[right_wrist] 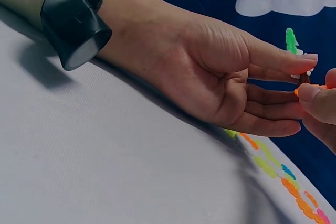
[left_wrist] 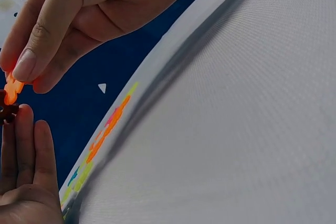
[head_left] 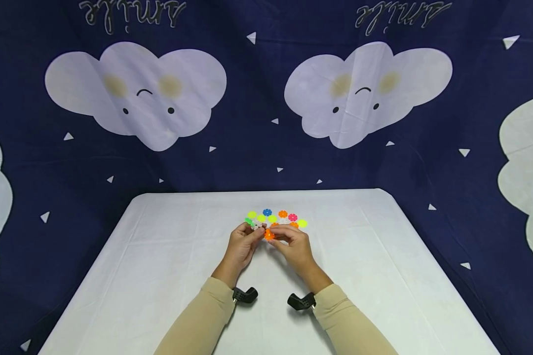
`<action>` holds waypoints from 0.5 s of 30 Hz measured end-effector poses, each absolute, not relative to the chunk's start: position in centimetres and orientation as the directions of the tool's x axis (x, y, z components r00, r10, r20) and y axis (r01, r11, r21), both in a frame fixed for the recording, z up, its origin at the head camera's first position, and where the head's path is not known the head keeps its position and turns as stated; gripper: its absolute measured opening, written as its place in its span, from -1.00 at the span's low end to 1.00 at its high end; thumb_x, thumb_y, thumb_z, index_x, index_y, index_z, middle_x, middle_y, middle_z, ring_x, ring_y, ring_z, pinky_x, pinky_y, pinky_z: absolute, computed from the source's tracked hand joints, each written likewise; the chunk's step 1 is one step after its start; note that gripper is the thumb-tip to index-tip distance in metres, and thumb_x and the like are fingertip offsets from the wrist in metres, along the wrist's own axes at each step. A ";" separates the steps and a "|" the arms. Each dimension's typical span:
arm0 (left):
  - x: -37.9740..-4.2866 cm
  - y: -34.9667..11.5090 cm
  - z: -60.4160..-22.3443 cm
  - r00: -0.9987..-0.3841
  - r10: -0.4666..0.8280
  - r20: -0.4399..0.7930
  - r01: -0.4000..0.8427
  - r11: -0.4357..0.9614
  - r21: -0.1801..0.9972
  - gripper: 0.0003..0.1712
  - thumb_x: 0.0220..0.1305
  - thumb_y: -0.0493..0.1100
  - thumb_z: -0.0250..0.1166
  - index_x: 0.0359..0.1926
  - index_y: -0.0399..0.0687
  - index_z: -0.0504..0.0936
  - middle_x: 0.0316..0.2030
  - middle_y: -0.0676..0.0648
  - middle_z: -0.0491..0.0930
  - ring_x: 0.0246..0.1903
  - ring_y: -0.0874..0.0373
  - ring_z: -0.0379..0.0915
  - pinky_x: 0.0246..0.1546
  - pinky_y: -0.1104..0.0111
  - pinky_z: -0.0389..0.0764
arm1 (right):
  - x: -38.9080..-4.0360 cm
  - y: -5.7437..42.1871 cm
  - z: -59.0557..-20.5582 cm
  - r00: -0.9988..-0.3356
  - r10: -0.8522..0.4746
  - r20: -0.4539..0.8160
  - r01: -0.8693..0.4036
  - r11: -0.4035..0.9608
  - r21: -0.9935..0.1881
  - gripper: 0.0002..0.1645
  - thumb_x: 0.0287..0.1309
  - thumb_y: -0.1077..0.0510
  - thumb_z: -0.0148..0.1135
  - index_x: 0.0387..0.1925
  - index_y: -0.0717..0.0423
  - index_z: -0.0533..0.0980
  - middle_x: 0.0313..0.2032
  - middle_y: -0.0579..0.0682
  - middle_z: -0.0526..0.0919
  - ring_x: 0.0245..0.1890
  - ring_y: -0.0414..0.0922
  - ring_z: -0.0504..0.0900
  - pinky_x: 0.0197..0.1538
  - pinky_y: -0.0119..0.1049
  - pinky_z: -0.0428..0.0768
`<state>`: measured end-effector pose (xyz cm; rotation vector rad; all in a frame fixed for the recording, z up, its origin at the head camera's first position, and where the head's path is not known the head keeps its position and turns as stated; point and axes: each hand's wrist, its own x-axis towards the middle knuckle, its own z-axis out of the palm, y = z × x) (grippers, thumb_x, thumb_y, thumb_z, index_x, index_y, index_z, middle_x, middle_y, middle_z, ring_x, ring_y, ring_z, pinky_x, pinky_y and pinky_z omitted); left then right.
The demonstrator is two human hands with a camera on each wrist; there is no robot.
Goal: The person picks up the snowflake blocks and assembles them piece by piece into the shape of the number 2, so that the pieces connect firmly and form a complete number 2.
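My left hand (head_left: 240,246) pinches a small cluster of flower-shaped plastic discs between thumb and fingers. A white disc (head_left: 256,227) and a bright green disc (right_wrist: 290,39) stick out of it, and a dark brown disc (left_wrist: 7,113) shows at the fingertips in the left wrist view. Thumb and fingers of my right hand (head_left: 297,246) pinch an orange disc (head_left: 269,234). Its edge meets the brown disc in the left wrist view. Both hands are raised over the table, fingertips close together. The fingers hide much of the cluster.
Loose discs lie behind the hands on the white table (head_left: 182,276), among them a blue disc (head_left: 267,212), a pink disc (head_left: 292,217) and several yellow and orange ones. A dark blue cloth with printed clouds (head_left: 135,93) hangs beyond the far edge.
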<state>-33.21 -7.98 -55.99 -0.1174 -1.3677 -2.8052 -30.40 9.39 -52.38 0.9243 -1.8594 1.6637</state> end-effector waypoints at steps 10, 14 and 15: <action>-33.3 -7.9 -56.1 -0.998 0.015 0.058 0.037 -0.608 0.793 -0.69 0.36 -0.59 0.29 -0.39 -0.16 0.50 -0.18 -0.21 0.76 -0.13 0.04 0.74 -0.07 0.28 0.76 | -30.6 9.2 -52.7 -0.629 -0.125 0.767 -0.777 0.131 -0.616 -0.58 -0.24 0.74 0.52 -0.21 0.57 0.68 -0.21 0.42 0.73 -0.35 0.29 0.76 -0.22 -0.10 0.78; -33.2 -8.0 -56.0 -0.997 0.015 0.071 0.048 -0.603 0.796 -0.64 0.35 -0.61 0.27 -0.42 -0.14 0.44 -0.20 -0.21 0.76 -0.13 0.04 0.75 -0.07 0.27 0.76 | -31.5 9.3 -54.2 -0.610 -0.122 0.783 -0.790 0.170 -0.589 -0.57 -0.26 0.69 0.57 -0.21 0.52 0.71 -0.21 0.37 0.75 -0.33 0.26 0.78 -0.20 -0.19 0.78; -33.2 -8.0 -56.0 -0.997 0.015 0.073 0.050 -0.600 0.798 -0.64 0.35 -0.62 0.27 -0.42 -0.14 0.44 -0.21 -0.21 0.76 -0.13 0.04 0.75 -0.06 0.27 0.76 | -31.7 9.4 -54.5 -0.603 -0.122 0.788 -0.795 0.182 -0.579 -0.56 -0.27 0.67 0.59 -0.22 0.51 0.72 -0.21 0.35 0.75 -0.32 0.26 0.78 -0.20 -0.21 0.78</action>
